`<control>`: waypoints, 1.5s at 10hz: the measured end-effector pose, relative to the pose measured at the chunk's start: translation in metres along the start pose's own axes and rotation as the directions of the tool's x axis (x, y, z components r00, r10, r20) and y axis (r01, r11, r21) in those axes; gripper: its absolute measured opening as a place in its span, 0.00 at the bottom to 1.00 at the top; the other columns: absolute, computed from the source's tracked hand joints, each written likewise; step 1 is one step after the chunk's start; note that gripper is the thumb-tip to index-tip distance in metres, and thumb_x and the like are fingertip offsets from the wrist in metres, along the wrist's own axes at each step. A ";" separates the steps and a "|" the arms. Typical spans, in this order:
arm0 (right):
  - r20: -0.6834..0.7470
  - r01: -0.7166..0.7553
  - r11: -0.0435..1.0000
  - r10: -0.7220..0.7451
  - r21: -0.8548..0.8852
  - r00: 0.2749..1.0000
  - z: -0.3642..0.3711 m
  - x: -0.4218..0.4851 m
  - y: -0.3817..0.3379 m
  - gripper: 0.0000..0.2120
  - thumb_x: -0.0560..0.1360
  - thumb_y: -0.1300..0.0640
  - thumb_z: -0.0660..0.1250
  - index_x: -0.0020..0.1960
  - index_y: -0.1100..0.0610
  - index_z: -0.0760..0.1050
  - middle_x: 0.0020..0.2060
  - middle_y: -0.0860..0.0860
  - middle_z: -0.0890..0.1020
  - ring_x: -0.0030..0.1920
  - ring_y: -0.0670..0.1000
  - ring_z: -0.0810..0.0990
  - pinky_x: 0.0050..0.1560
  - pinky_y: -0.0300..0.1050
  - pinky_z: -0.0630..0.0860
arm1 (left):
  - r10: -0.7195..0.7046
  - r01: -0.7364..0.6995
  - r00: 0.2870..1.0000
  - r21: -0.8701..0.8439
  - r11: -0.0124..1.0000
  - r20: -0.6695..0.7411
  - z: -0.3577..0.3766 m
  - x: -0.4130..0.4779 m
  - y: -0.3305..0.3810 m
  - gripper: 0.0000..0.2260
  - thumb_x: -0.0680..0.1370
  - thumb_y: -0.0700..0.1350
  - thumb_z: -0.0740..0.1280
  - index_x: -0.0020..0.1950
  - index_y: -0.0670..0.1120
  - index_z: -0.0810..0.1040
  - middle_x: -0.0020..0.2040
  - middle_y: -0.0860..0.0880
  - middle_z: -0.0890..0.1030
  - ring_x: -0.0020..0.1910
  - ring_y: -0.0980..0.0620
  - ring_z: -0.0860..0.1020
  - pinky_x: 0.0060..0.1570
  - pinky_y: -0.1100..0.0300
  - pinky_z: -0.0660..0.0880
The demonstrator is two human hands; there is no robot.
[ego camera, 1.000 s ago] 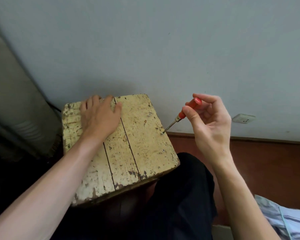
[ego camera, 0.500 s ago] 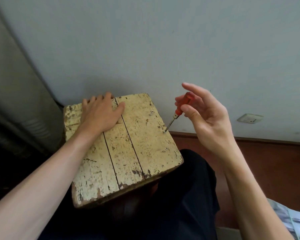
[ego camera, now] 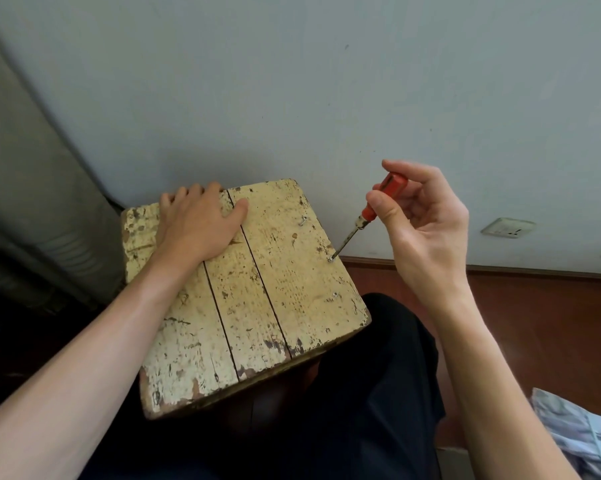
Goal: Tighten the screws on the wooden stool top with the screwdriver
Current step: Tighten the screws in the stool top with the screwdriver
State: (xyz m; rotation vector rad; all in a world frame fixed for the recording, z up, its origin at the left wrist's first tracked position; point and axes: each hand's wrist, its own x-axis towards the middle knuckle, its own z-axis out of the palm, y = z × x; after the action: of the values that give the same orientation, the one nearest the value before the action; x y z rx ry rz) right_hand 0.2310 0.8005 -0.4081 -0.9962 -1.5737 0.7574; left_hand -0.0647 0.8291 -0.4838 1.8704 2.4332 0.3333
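Observation:
The wooden stool top (ego camera: 257, 306) is three worn, cream-painted planks. My left hand (ego camera: 197, 223) lies flat on its far left part, fingers straight. My right hand (ego camera: 420, 223) pinches the orange handle of a small screwdriver (ego camera: 368, 213) between thumb and fingers. The thin shaft slants down-left, and its tip sits on a screw (ego camera: 331, 259) at the top's right edge. Another screw (ego camera: 302, 221) sticks up farther back, tilted. A third screw (ego camera: 334, 294) sits nearer me along the same edge.
A pale wall (ego camera: 327, 98) rises right behind the stool, with a socket (ego camera: 507, 227) low at the right. Reddish floor (ego camera: 534, 323) lies to the right, and striped cloth (ego camera: 576, 434) at the bottom right. My dark trouser leg (ego camera: 378, 393) is under the stool's near corner.
My right hand has rolled the screwdriver handle, fingers shifting round it, while the tip stayed on the same screw. My left hand stays flat on the stool. The camera view has drifted slightly.

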 end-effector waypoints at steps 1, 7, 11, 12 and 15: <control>0.044 0.009 0.998 -0.006 -0.063 0.999 -0.006 -0.001 -0.002 0.17 0.82 0.58 0.74 0.70 0.48 0.79 0.52 0.47 0.87 0.53 0.54 0.89 0.59 0.61 0.84 | 0.001 -0.001 1.000 -0.005 1.000 -0.001 0.000 0.000 0.000 0.34 0.80 0.70 0.48 0.72 0.48 0.72 0.65 0.43 0.77 0.65 0.41 0.72 0.64 0.44 0.62; 0.044 0.077 0.994 -0.074 -0.072 0.996 -0.008 -0.004 -0.010 0.14 0.80 0.61 0.77 0.64 0.53 0.82 0.48 0.50 0.88 0.47 0.55 0.90 0.53 0.66 0.82 | 0.007 -0.007 1.000 -0.027 1.000 -0.008 0.002 0.001 -0.002 0.34 0.80 0.71 0.49 0.71 0.48 0.73 0.65 0.43 0.78 0.65 0.41 0.72 0.64 0.44 0.63; 0.219 0.040 0.999 -0.037 -0.010 0.975 -0.017 -0.012 -0.007 0.23 0.84 0.67 0.68 0.73 0.47 0.78 0.61 0.49 0.87 0.61 0.56 0.87 0.66 0.51 0.82 | 0.011 -0.011 1.000 -0.036 0.999 -0.009 0.002 0.001 -0.003 0.34 0.80 0.71 0.49 0.72 0.48 0.72 0.65 0.43 0.78 0.65 0.41 0.73 0.64 0.45 0.62; 0.207 0.038 0.999 -0.034 -0.018 0.978 -0.016 -0.010 -0.009 0.22 0.83 0.69 0.69 0.71 0.48 0.80 0.58 0.49 0.88 0.58 0.56 0.89 0.65 0.56 0.83 | 0.009 -0.010 1.000 -0.037 0.999 -0.012 0.001 0.001 -0.003 0.34 0.80 0.71 0.49 0.72 0.49 0.72 0.66 0.44 0.78 0.65 0.41 0.73 0.64 0.44 0.62; 0.050 0.049 0.994 -0.044 -0.100 0.998 -0.006 -0.011 -0.002 0.18 0.80 0.60 0.75 0.68 0.47 0.83 0.50 0.50 0.86 0.50 0.58 0.89 0.57 0.66 0.81 | 0.012 -0.012 1.000 -0.040 0.999 -0.004 0.000 0.000 -0.002 0.34 0.80 0.71 0.48 0.72 0.48 0.72 0.65 0.44 0.78 0.65 0.41 0.73 0.65 0.44 0.63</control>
State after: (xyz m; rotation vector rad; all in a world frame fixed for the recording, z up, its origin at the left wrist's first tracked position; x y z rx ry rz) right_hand 0.2373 0.7899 -0.4095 -1.0170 -1.6844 0.6793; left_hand -0.0666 0.8285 -0.4845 1.8702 2.4003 0.3838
